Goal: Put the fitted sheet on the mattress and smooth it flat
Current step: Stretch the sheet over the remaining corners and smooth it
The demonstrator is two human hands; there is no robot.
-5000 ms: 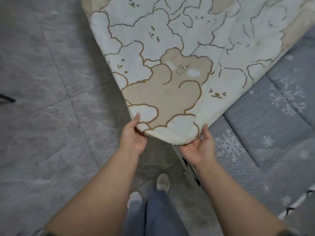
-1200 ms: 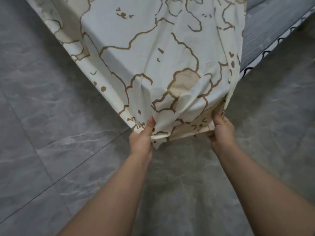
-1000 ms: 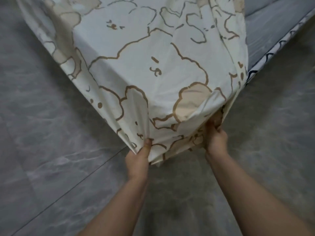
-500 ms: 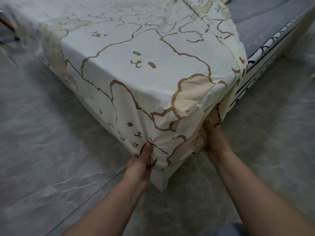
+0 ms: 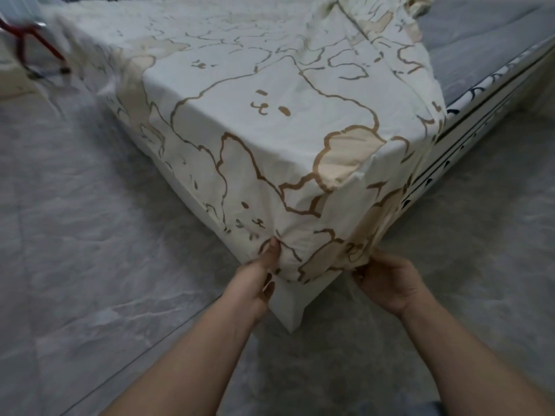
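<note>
The cream fitted sheet (image 5: 270, 121), printed with brown-outlined bears, is drawn over the near corner of the mattress and hangs down both sides. Bare grey mattress top (image 5: 468, 52) shows at the upper right, with its white side wall (image 5: 468, 136) below. My left hand (image 5: 255, 283) pinches the sheet's gathered hem at the left of the corner, thumb on the cloth. My right hand (image 5: 387, 280) grips the hem at the right of the corner, fingers tucked under the fabric. A white bed corner (image 5: 289, 307) pokes out below the hem.
Grey marbled floor tiles (image 5: 90, 265) surround the bed on the left and right. A red metal frame (image 5: 33, 46) stands on the floor at the upper left, beside the far end of the bed.
The sheet corner has come down over the mattress corner. Both hands have moved lower with the hem, and the view has pulled back, showing more of the bed.
</note>
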